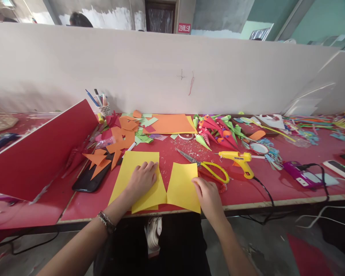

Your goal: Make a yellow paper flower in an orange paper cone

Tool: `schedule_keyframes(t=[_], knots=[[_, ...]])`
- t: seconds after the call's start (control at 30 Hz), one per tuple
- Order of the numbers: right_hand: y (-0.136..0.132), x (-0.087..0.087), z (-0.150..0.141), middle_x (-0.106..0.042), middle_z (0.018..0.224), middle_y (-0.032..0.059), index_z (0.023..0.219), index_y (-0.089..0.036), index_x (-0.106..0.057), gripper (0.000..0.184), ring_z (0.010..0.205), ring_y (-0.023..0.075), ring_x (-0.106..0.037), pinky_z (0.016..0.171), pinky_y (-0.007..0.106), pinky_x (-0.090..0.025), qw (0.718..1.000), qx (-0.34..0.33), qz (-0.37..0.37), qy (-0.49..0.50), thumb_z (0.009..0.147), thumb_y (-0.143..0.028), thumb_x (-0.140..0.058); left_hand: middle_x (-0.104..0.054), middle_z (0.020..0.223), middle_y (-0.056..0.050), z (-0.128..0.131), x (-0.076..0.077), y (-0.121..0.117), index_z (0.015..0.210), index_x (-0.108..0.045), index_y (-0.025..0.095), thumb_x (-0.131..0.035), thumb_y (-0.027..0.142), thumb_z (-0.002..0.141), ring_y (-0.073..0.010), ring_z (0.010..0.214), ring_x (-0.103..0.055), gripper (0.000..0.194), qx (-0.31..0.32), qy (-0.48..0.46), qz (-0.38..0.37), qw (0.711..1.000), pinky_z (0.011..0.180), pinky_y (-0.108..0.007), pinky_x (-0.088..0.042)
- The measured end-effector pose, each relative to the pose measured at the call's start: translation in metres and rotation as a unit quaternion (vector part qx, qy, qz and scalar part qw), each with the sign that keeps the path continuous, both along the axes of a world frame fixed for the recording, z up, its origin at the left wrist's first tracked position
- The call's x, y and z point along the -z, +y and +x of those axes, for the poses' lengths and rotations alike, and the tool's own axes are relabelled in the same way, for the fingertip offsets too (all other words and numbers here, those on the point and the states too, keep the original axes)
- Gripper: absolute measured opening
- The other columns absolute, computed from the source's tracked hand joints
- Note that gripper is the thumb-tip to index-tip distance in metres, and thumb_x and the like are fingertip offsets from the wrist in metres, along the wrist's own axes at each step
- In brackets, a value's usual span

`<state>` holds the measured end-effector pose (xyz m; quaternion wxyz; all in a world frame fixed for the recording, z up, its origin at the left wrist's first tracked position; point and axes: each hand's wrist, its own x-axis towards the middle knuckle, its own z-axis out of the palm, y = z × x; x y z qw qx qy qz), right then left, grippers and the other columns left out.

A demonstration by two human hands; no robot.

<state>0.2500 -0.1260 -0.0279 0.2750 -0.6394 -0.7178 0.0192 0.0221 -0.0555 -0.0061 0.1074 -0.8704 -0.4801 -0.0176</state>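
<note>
My left hand (143, 177) lies over a large piece of yellow paper (120, 180), palm down, pressing it to the table. At the right edge of another yellow paper part (181, 188), my right hand (208, 193) is closed in a pinch. A V-shaped gap separates the two parts at the top, and they meet near the bottom; I cannot tell whether they are still joined there. More yellow paper shows beneath the left part. Scissors with yellow handles (215, 171) lie just beyond my right hand, blades pointing away to the left.
A yellow glue gun (238, 159) with a black cord lies to the right. Red and green paper cones (218, 130) are heaped behind it. Orange scraps (123, 134) and a black phone (89, 178) are at left, beside a leaning red board (51, 153). A white partition (149, 69) stands behind.
</note>
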Motion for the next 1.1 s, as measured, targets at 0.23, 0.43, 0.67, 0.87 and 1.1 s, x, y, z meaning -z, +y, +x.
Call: schedule_keyframes(t=[0.23, 0.43, 0.67, 0.87, 1.1], knots=[[-0.021, -0.004, 0.026, -0.065, 0.088, 0.0068, 0.089, -0.018, -0.057, 0.022, 0.081, 0.0211, -0.059, 0.073, 0.033, -0.04, 0.998, 0.037, 0.011, 0.042, 0.086, -0.022, -0.036, -0.053, 0.106, -0.009, 0.0, 0.005, 0.0, 0.124, -0.04, 0.015, -0.032, 0.023, 0.086, -0.022, 0.093, -0.048, 0.039, -0.002, -0.016, -0.001, 1.0, 0.073, -0.035, -0.039], [-0.014, -0.025, 0.024, -0.061, 0.089, 0.0059, 0.085, -0.019, -0.056, 0.02, 0.088, 0.0189, -0.056, 0.076, 0.03, -0.042, 0.971, 0.019, 0.005, 0.238, 0.085, -0.027, -0.038, -0.051, 0.11, -0.009, -0.018, 0.002, 0.006, 0.128, -0.035, 0.019, -0.033, 0.033, 0.087, -0.0216, 0.101, -0.048, 0.043, 0.018, -0.114, -0.073, 0.991, 0.083, -0.034, -0.04], [0.018, -0.034, -0.042, -0.062, 0.088, 0.0028, 0.085, -0.019, -0.058, 0.017, 0.085, 0.0155, -0.058, 0.076, 0.026, -0.045, 0.906, -0.105, -0.099, 0.399, 0.082, -0.024, -0.042, -0.041, 0.128, -0.011, -0.09, -0.008, -0.034, 0.135, -0.021, 0.02, -0.037, 0.045, 0.084, -0.025, 0.119, -0.037, 0.059, -0.04, -0.19, -0.023, 0.981, 0.097, -0.041, -0.032], [0.028, -0.025, -0.081, -0.057, 0.095, 0.0065, 0.095, -0.019, -0.058, 0.02, 0.089, 0.0182, -0.056, 0.078, 0.031, -0.046, 0.964, -0.185, -0.111, 0.153, 0.08, -0.015, -0.046, -0.033, 0.138, -0.006, -0.125, 0.025, -0.09, 0.137, -0.016, 0.026, -0.053, 0.042, 0.074, -0.0263, 0.122, -0.036, 0.075, -0.035, -0.114, -0.029, 0.992, 0.098, -0.039, -0.034], [0.009, -0.033, -0.078, -0.023, 0.14, 0.0098, 0.127, -0.025, -0.038, 0.068, 0.128, 0.0282, -0.021, 0.101, 0.043, -0.027, 0.957, -0.267, -0.111, -0.001, 0.067, -0.047, -0.062, -0.058, 0.113, 0.0, -0.13, 0.019, -0.088, 0.115, -0.051, 0.036, -0.049, 0.02, 0.069, -0.0234, 0.099, -0.057, 0.049, -0.025, -0.149, -0.052, 0.987, 0.081, -0.032, -0.049]])
